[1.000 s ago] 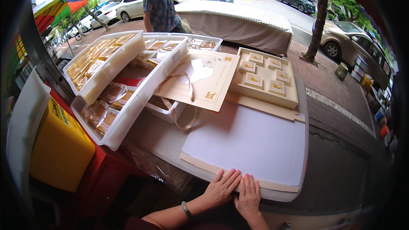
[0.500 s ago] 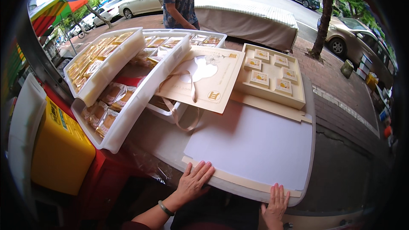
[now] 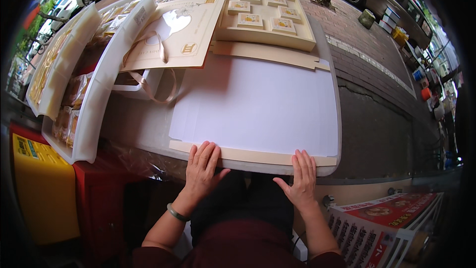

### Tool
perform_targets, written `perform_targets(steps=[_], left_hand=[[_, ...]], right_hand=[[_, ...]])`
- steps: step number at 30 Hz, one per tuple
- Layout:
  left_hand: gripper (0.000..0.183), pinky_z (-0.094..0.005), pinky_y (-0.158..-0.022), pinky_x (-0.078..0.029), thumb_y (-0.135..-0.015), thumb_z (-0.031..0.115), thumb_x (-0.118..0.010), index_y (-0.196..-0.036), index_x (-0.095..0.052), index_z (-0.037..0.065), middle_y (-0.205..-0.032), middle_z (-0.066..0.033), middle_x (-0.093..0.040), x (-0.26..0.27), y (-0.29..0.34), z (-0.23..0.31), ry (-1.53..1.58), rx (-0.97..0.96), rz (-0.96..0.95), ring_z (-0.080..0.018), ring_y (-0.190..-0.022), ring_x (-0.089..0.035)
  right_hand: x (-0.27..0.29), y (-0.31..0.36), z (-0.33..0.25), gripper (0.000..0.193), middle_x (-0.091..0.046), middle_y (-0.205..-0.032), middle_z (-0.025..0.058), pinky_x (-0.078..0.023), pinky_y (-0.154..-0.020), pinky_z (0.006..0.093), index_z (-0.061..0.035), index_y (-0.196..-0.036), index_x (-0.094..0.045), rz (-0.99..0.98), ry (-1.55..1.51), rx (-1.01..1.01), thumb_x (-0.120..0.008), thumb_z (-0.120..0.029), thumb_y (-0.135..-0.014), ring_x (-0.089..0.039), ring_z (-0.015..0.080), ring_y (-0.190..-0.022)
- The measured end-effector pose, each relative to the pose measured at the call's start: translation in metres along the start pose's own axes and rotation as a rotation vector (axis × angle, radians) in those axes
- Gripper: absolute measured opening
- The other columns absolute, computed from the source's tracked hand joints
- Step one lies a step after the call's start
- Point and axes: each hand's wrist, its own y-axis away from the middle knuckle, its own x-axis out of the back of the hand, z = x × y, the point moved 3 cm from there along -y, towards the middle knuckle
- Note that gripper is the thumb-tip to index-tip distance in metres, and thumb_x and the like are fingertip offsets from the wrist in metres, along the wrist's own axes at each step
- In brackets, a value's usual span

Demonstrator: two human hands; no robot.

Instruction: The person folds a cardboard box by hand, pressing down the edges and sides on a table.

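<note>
A large white sheet (image 3: 263, 104), its underside cream, lies flat on the grey table. Along the near edge runs a folded cream strip (image 3: 253, 156), and a second cream strip (image 3: 267, 55) crosses the far edge. My left hand (image 3: 202, 166) rests its outstretched fingertips on the near strip, left of its middle. Toward the right end of that strip, my right hand (image 3: 300, 177) touches it with fingers extended and thumb apart. Neither hand holds anything. Beyond the sheet sits a shallow cream box (image 3: 310, 40) with several small printed boxes (image 3: 249, 20) inside.
A cream printed panel (image 3: 173, 54) with a ribbon (image 3: 162, 52) overhangs the sheet's far left corner. White plastic trays (image 3: 101, 104) of wrapped pastries stack at left, above a yellow bin (image 3: 42, 193). A printed sign (image 3: 382, 228) stands at lower right.
The view has tilted down and turned, showing more of my arms and lap. My hands stay on the near strip, slightly closer together along it. The person at the back is mostly out of view.
</note>
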Motion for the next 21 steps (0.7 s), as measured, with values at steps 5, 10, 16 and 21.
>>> perform_targets(steps=[5,10,16,21], left_hand=[[0.053,-0.0506,-0.107,-0.037,-0.074,0.027,-0.086,-0.124,-0.069,0.021,-0.127,-0.007,-0.06,0.019,-0.01,0.009,-0.107,-0.15,0.063,-0.0256,-0.121,-0.056],[0.045,-0.0469,-0.1,-0.044,-0.07,0.017,-0.086,-0.112,-0.072,0.017,-0.115,-0.0034,-0.065,0.018,-0.01,0.011,-0.011,-0.163,0.117,-0.0257,-0.11,-0.06],[0.023,-0.0374,-0.081,-0.046,-0.077,0.016,-0.082,-0.098,-0.073,0.014,-0.093,-0.0002,-0.067,0.028,-0.022,0.016,-0.002,-0.175,0.132,-0.0226,-0.09,-0.062],[0.026,-0.0372,-0.068,-0.04,-0.08,0.03,-0.081,-0.08,-0.061,0.014,-0.079,-0.0017,-0.058,0.021,-0.044,0.009,-0.046,-0.137,0.057,-0.0228,-0.075,-0.055]], right_hand=[[-0.001,-0.011,-0.008,0.049,-0.062,-0.122,0.0093,-0.043,-0.102,0.047,-0.0121,-0.117,-0.072,0.117,0.064,0.1,-0.088,-0.024,-0.072,-0.058,0.0299,-0.114],[-0.002,-0.011,-0.009,0.036,-0.063,-0.114,0.0063,-0.044,-0.098,0.0454,-0.0109,-0.108,-0.073,0.121,-0.018,0.111,-0.085,-0.019,-0.075,-0.06,0.027,-0.108],[-0.002,-0.013,-0.008,0.021,-0.063,-0.097,0.0014,-0.044,-0.084,0.04,-0.0128,-0.099,-0.071,0.16,-0.001,0.13,-0.079,-0.025,-0.085,-0.06,0.0233,-0.092],[-0.01,-0.034,0.0,0.023,-0.057,-0.085,-0.0002,-0.038,-0.07,0.037,-0.014,-0.087,-0.061,0.096,0.041,0.109,-0.076,-0.032,-0.088,-0.054,0.0207,-0.076]])
